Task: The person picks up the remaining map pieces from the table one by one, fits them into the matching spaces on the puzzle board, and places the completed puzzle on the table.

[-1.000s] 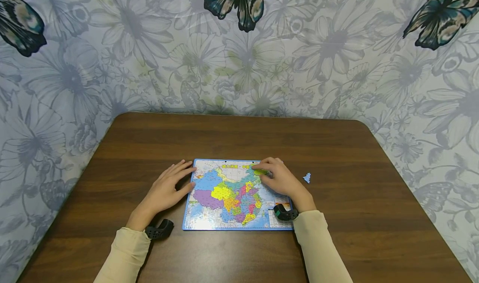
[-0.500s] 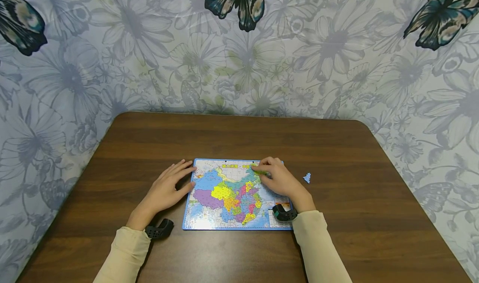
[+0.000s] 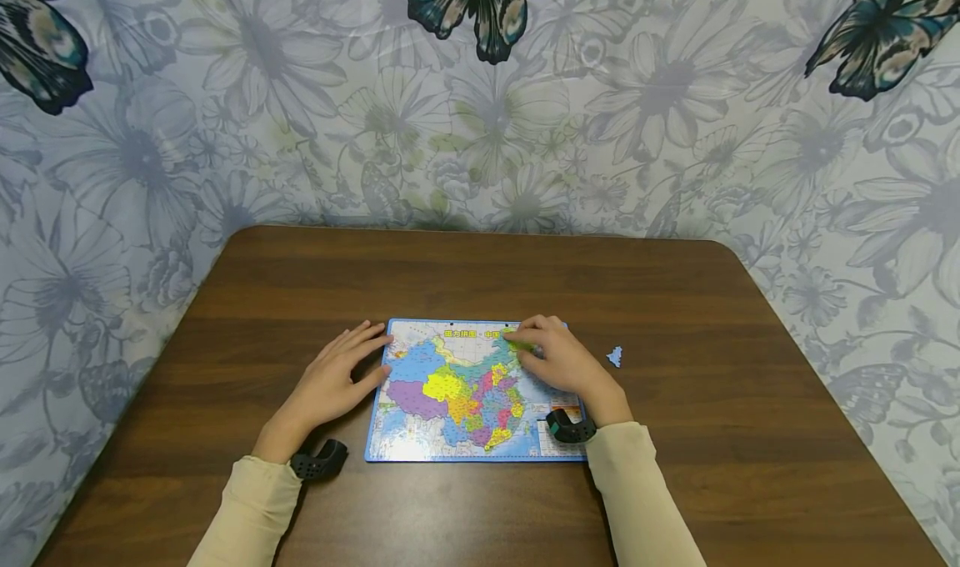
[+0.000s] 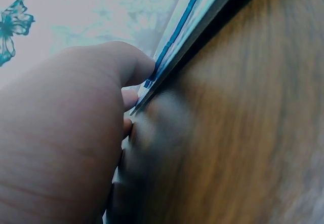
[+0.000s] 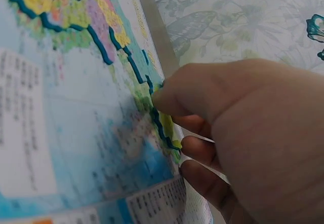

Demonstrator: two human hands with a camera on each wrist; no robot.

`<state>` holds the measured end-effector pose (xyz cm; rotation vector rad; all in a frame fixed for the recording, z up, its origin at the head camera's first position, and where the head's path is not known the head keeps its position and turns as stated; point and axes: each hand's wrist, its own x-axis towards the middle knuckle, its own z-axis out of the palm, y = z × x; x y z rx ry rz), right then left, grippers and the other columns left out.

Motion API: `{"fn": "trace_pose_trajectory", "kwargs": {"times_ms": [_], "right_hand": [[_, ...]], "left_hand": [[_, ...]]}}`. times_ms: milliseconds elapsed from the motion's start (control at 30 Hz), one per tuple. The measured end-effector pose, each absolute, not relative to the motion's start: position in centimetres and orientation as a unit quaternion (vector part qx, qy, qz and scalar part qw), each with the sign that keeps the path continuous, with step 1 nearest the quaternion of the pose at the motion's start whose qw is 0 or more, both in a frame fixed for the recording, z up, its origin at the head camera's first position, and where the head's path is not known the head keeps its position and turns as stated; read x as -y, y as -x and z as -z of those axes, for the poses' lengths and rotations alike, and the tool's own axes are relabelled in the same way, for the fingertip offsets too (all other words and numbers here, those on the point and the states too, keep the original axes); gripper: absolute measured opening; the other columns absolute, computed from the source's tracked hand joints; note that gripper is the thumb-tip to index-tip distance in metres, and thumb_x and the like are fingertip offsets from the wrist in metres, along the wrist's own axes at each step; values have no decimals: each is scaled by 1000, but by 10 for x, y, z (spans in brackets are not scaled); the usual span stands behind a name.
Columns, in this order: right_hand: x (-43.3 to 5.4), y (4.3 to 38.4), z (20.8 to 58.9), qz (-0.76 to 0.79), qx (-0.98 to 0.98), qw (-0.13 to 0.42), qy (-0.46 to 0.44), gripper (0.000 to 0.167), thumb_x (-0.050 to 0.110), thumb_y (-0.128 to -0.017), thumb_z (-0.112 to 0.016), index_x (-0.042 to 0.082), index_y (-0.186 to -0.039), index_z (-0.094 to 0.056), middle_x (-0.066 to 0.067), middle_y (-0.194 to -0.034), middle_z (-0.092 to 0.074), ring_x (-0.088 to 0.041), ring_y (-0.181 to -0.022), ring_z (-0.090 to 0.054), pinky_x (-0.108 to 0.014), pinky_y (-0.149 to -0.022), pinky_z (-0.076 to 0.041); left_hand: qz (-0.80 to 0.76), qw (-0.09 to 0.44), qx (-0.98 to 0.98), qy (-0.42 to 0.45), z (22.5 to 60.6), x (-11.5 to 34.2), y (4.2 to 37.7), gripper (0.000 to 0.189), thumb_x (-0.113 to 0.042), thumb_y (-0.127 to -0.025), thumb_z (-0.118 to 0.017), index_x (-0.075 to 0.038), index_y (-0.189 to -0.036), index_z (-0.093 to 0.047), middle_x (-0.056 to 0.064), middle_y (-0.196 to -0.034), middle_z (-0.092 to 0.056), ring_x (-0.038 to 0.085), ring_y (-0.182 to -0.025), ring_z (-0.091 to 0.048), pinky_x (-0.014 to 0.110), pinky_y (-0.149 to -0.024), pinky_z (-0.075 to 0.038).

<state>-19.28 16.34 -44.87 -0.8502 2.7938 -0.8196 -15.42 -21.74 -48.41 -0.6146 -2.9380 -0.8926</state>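
A map jigsaw board [image 3: 405, 444] with coloured pieces and a blue rim lies flat on the table. My left hand [image 3: 333, 375] is spread at its left edge, fingertips and thumb touching the rim; the left wrist view shows the thumb [image 4: 134, 64] against that edge. Over the board's top right corner, my right hand [image 3: 558, 354] pinches a yellow-green puzzle piece [image 5: 165, 125] between thumb and fingers. That piece lies at the map's upper right and is partly hidden by the fingers. A small light-blue puzzle piece [image 3: 615, 356] lies on the table, right of the right hand.
The brown wooden table [image 3: 465, 517] extends well beyond the board on all sides. Behind it hangs a flowered cloth [image 3: 525, 150] with butterfly pictures. Black wrist devices sit on both wrists, the left one [image 3: 320, 460] beside the board and the right one [image 3: 572, 427] over its lower right part.
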Motion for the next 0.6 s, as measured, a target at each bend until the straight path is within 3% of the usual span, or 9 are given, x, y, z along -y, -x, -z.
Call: {"fn": "trace_pose_trajectory", "kwargs": {"times_ms": [267,600], "right_hand": [[-170,192,441,306,-917,54,252,32,14,-102,-64,11,-133,-70,-8,-134,-66,-31,-125,-57,-51,-98,-52],[-180,193,437,319,-916,30,242,31,10,-100,-65,11,-131,-71,-5,-131,-69,-28,-118,-64,-49,-97,-57]], "left_hand": [[285,6,938,196,486,218,154,57,-40,-102,-65,-14,-152,-53,11,-163,-41,36,-156,-27,62,-126,-19],[284,7,938,197,485,217,153,57,-39,-102,-65,-14,-152,-53,12,-163,-41,37,-156,-27,62,-126,-19]]}}
